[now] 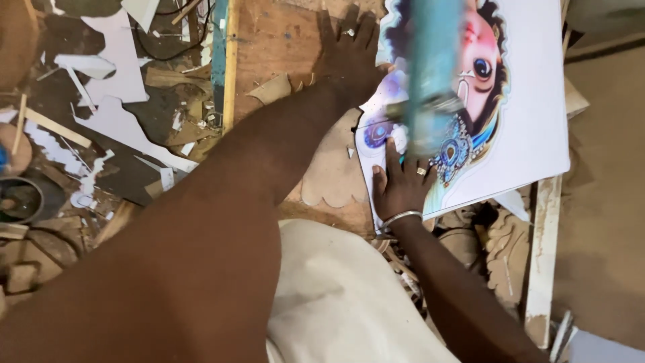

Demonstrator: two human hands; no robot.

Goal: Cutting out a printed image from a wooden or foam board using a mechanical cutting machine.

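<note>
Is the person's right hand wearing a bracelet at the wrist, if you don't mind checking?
Yes, a silver bracelet circles the wrist of the right hand, which lies flat on the printed board.

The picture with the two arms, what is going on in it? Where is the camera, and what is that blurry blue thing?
The camera sits on a person's head and looks down, so the two arms are that person's own. The left hand presses flat on the edge of a big white board with a colourful printed figure on it. The right hand, wearing a ring and a silver bangle, also presses on the board. The board lies on a wooden work surface. The blurry blue-green thing stands over the print; it is too smeared to tell what it is. On the left, white offcuts and wood scraps litter the ground.
</note>
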